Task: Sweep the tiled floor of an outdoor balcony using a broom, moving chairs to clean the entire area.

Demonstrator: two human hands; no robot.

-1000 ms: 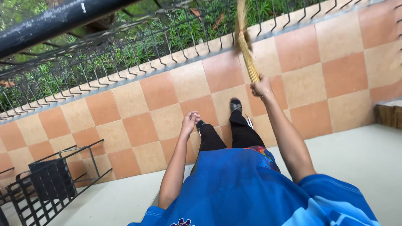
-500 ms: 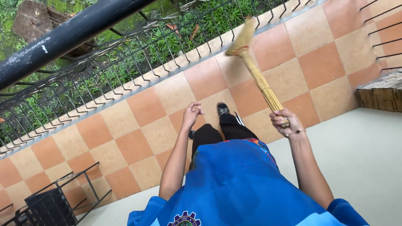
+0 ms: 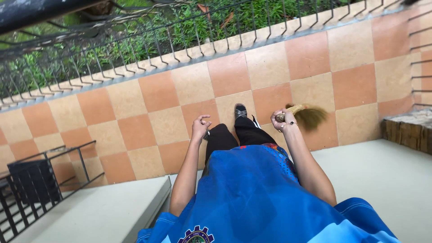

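My right hand [image 3: 281,120] grips the handle end of a straw broom [image 3: 307,115], whose blurred bristles point right, low over the orange and tan checkered tile floor [image 3: 157,94]. My left hand [image 3: 200,127] hangs loosely curled and holds nothing, beside my left leg. Below me I see my blue shirt [image 3: 252,193], black trousers and one dark sandal [image 3: 240,110] stepping forward onto the tiles.
A black metal railing [image 3: 135,45] runs along the far edge of the tiles, with green plants behind it. A small black metal gate [image 3: 40,180] stands at the lower left. Pale concrete ledges [image 3: 103,211] lie on both sides of me. A rough stone step [image 3: 407,128] sits at right.
The broom has swung down from raised and upright to low and sideways by my right hand. The view has tilted; my left hand stays loosely curled near my leg.
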